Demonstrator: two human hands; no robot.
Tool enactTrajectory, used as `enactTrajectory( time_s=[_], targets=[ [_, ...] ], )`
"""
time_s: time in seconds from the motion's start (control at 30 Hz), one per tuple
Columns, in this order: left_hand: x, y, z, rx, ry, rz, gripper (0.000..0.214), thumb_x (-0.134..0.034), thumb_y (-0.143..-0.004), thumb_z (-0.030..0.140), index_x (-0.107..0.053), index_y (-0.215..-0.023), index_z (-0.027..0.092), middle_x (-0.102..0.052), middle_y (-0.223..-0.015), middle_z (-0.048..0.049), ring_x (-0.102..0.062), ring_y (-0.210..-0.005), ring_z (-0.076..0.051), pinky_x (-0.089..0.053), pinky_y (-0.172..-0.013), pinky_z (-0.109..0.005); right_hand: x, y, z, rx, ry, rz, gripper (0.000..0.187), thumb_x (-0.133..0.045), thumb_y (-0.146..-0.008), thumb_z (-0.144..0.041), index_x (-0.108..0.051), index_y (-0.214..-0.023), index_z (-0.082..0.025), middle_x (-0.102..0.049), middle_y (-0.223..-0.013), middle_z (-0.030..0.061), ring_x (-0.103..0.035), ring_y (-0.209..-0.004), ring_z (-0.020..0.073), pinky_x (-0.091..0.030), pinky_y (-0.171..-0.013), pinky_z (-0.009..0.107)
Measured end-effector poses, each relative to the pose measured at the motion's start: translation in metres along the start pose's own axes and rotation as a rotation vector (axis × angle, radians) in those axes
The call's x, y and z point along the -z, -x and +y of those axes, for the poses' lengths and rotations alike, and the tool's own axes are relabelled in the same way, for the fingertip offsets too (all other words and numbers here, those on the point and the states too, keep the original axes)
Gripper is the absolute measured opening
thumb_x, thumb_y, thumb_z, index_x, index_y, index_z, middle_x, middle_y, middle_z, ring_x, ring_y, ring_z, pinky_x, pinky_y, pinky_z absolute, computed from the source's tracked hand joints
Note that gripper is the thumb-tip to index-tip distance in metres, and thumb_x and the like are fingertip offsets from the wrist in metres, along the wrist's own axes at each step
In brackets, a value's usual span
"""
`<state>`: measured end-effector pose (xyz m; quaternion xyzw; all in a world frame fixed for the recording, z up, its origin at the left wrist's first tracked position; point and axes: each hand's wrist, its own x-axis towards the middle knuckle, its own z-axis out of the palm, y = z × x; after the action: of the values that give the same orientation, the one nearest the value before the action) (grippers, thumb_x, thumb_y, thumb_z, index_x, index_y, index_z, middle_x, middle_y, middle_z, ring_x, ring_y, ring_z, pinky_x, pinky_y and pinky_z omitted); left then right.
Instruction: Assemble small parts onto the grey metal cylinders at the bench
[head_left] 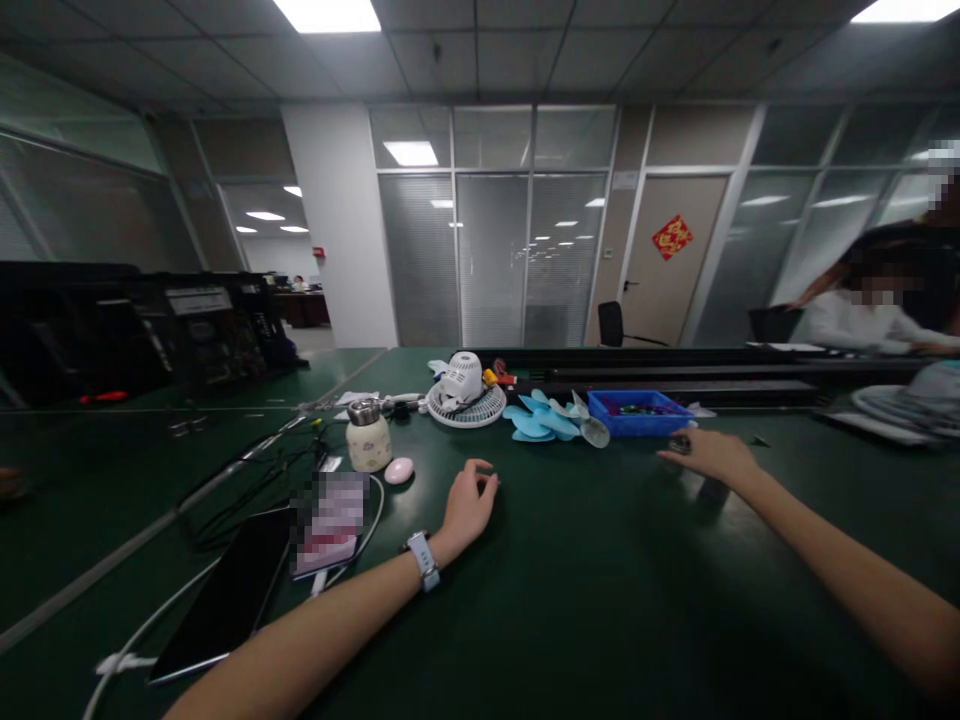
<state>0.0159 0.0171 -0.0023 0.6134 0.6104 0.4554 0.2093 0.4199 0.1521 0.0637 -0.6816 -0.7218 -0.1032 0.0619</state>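
Observation:
My left hand (pixel 471 500) rests on the green tabletop (pixel 570 600), fingers loosely curled and thumb apart, with nothing visible in it; a watch (pixel 424 560) is on that wrist. Farther right, my right hand (pixel 712 456) is raised a little over the table, closed on a small dark, shiny object (pixel 680 443) whose kind I cannot make out. Just beyond that hand stands a blue tray (pixel 637 424) with small coloured items inside. Light-blue fan blades (pixel 536 420) lie to its left, beside a white fan head and grille (pixel 465 405).
At left are a cream bottle (pixel 369 440), a pink oval object (pixel 400 471), a phone (pixel 330 525), a dark tablet (pixel 225 595) and cables. Open computer cases (pixel 210 325) stand farther left. Round grey parts (pixel 900 405) lie at right, with people (pixel 862 320) behind.

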Motion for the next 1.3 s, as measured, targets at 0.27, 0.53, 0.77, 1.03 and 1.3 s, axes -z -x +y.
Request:
enactTrajectory(
  time_s=[0.27, 0.53, 0.77, 1.03, 1.3],
  targets=[
    [-0.001, -0.001, -0.002, -0.011, 0.032, 0.009, 0.027, -0.048, -0.087, 0.036, -0.05, -0.108, 0.019, -0.07, -0.096, -0.0079, -0.065, -0.097, -0.022, -0.046, -0.086, -0.037, 0.011, 0.009, -0.02, 0.124, -0.132, 0.074, 0.036, -0.061, -0.078, -0.038, -0.069, -0.104, -0.016, -0.072, -0.096, 0.0128, -0.067, -0.09, 0.0284, -0.05, -0.078, 0.037],
    [0.008, 0.016, 0.033, -0.221, 0.103, 0.059, 0.029, -0.049, -0.09, 0.038, -0.046, -0.113, 0.021, -0.068, -0.101, -0.0051, -0.065, -0.098, -0.019, -0.046, -0.09, -0.037, 0.042, 0.104, -0.163, 0.649, -0.71, -0.023, 0.046, -0.062, -0.083, -0.037, -0.059, -0.126, -0.021, -0.067, -0.112, 0.0081, -0.064, -0.099, 0.0221, -0.049, -0.09, 0.039],
    [0.002, 0.027, 0.046, -0.254, 0.165, -0.084, 0.044, -0.06, -0.084, 0.036, -0.04, -0.12, 0.023, -0.071, -0.104, -0.005, -0.063, -0.11, -0.021, -0.045, -0.099, -0.041, 0.025, 0.117, -0.202, 0.697, -0.855, -0.046, 0.069, -0.068, -0.079, -0.024, -0.039, -0.141, -0.024, -0.067, -0.107, 0.006, -0.065, -0.098, 0.0218, -0.049, -0.091, 0.039],
    [0.007, 0.02, 0.053, -0.258, 0.15, -0.115, 0.05, -0.068, -0.077, 0.033, -0.044, -0.12, 0.023, -0.073, -0.096, -0.0039, -0.064, -0.109, -0.022, -0.044, -0.099, -0.042, 0.021, 0.125, -0.204, 0.638, -0.887, 0.002, 0.064, -0.072, -0.075, -0.032, -0.045, -0.133, -0.023, -0.067, -0.095, 0.0022, -0.065, -0.083, 0.0182, -0.051, -0.081, 0.035],
    [0.008, 0.008, 0.042, -0.201, 0.157, 0.013, 0.049, -0.068, -0.077, 0.034, -0.041, -0.115, 0.022, -0.073, -0.087, -0.0022, -0.069, -0.097, -0.021, -0.048, -0.092, -0.038, 0.022, 0.13, -0.206, 0.608, -0.876, -0.009, 0.071, -0.075, -0.074, -0.036, -0.041, -0.135, -0.026, -0.067, -0.095, 0.0009, -0.065, -0.081, 0.018, -0.049, -0.081, 0.035]
  ],
)
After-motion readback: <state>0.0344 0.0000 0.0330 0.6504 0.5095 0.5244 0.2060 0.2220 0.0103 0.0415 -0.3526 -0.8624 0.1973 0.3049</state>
